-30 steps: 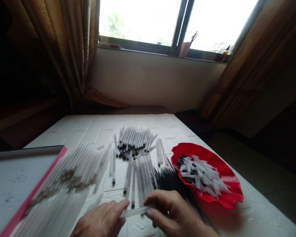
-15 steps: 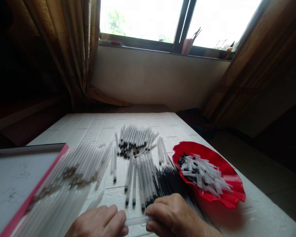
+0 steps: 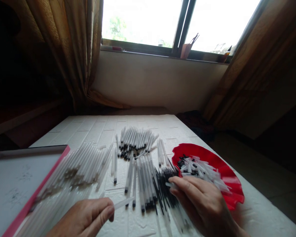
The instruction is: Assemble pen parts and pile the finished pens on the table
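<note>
Left hand (image 3: 85, 217) pinches a clear pen tube (image 3: 122, 203) by its near end. It looks light, stiff and slick. Right hand (image 3: 202, 204), beside the red dish (image 3: 233, 192), pinches a small cap (image 3: 169, 184).

My only view sits on the head, looking forward and down across the table (image 3: 93, 126) toward the window (image 3: 143, 21).

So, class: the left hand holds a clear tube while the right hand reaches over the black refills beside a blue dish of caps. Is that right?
Not quite: the dish is red, not blue, as the head view shows. The left hand does hold a clear tube, and the right hand reaches over the black refills.
</note>
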{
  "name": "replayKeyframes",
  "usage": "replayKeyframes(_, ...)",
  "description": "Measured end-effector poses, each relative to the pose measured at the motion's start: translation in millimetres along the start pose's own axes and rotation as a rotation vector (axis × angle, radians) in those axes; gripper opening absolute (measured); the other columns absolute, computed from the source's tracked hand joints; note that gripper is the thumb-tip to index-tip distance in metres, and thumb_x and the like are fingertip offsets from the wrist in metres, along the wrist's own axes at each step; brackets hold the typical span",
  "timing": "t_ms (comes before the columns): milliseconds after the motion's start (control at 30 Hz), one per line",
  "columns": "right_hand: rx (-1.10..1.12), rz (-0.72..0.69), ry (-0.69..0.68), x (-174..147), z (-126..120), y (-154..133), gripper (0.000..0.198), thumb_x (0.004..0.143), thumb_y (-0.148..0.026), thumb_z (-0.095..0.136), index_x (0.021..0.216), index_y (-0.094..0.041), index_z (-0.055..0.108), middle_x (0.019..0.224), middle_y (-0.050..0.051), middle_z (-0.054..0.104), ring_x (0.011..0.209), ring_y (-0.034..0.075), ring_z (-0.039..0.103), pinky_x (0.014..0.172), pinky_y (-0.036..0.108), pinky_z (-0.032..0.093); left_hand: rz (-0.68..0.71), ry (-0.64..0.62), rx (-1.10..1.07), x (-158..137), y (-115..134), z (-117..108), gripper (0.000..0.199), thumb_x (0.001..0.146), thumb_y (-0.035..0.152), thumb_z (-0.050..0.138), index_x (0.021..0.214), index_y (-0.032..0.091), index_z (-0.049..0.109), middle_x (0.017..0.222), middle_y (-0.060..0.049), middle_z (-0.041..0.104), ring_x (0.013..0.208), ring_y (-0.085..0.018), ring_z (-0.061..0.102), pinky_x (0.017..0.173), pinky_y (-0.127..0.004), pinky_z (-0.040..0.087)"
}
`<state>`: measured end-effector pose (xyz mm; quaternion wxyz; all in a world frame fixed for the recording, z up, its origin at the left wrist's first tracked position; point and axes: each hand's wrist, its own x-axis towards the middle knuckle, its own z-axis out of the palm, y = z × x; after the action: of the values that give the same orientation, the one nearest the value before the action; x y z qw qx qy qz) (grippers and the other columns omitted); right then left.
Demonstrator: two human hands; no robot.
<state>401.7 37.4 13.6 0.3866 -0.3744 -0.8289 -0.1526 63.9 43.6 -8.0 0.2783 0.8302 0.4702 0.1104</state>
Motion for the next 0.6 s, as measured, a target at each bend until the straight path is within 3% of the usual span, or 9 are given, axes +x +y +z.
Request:
replayKeyframes(133, -0.287, 0.271, -0.003, -16, 4, 27, 0.038, 0.108, -0.028, 0.042, 0.110, -0.013, 0.077, 0.097, 0.013, 0.084, 0.080, 0.026, 0.082, 0.067, 0.032, 0.062, -0.023, 0.130, 0.048, -2, -17, 13, 0.046, 0.104, 0.052, 0.030, 0.084, 0.029, 0.065, 0.069, 0.007, 0.074, 0.068, -0.012, 0.075, 0.068, -0.018, 0.053)
replayKeyframes(200, -0.434, 0.490, -0.021, -28, 4, 43, 0.040, 0.104, -0.034, 0.045, 0.109, -0.017, 0.081, 0.091, 0.010, 0.084, 0.073, 0.028, 0.081, 0.060, 0.035, 0.061, -0.065, 0.268, 0.083, -7, -37, 24, 0.040, 0.105, 0.052, 0.032, 0.111, 0.031, 0.065, 0.067, 0.010, 0.074, 0.063, -0.012, 0.074, 0.070, -0.018, 0.055)
replayKeyframes(267, -0.506, 0.725, -0.118, -37, -2, 56, 0.038, 0.098, -0.039, 0.050, 0.110, -0.022, 0.082, 0.077, 0.007, 0.083, 0.063, 0.029, 0.079, 0.052, 0.036, 0.057, -0.045, 0.320, 0.138, -11, -56, 32, 0.044, 0.108, 0.048, 0.029, 0.142, 0.034, 0.052, 0.057, 0.013, 0.071, 0.054, -0.013, 0.073, 0.063, -0.018, 0.055)
replayKeyframes(333, -0.521, 0.872, -0.216, -42, -9, 64, 0.039, 0.093, -0.043, 0.054, 0.111, -0.024, 0.083, 0.070, 0.006, 0.081, 0.060, 0.031, 0.077, 0.050, 0.036, 0.055, -0.018, 0.347, 0.221, -13, -69, 34, 0.053, 0.109, 0.045, 0.027, 0.161, 0.036, 0.030, 0.074, 0.011, 0.081, 0.063, -0.014, 0.078, 0.062, -0.018, 0.056)
replayKeyframes(400, -0.519, 0.922, -0.253, -44, -14, 67, 0.041, 0.092, -0.046, 0.054, 0.111, -0.024, 0.083, 0.071, 0.007, 0.081, 0.062, 0.033, 0.077, 0.050, 0.037, 0.054, -0.001, 0.349, 0.296, -15, -75, 31, 0.055, 0.108, 0.044, 0.025, 0.163, 0.042, 0.024, 0.105, 0.009, 0.084, 0.082, -0.016, 0.082, 0.067, -0.020, 0.059)
replayKeyframes(467, -0.527, 0.911, -0.216, -44, -14, 67, 0.045, 0.094, -0.050, 0.052, 0.113, -0.023, 0.082, 0.068, 0.006, 0.080, 0.057, 0.033, 0.075, 0.047, 0.037, 0.052, -0.010, 0.318, 0.337, -16, -76, 27, 0.051, 0.107, 0.045, 0.025, 0.156, 0.048, 0.040, 0.119, 0.010, 0.080, 0.093, -0.018, 0.082, 0.073, -0.024, 0.061)
replayKeyframes(600, -0.422, 0.705, 0.008, -40, 1, 53, 0.043, 0.099, -0.048, 0.049, 0.103, -0.020, 0.082, 0.067, 0.007, 0.079, 0.052, 0.028, 0.073, 0.048, 0.035, 0.051, -0.090, 0.227, 0.359, -16, -70, 21, 0.048, 0.104, 0.052, 0.028, 0.125, 0.046, 0.071, 0.105, 0.008, 0.084, 0.088, -0.022, 0.082, 0.075, -0.032, 0.063)
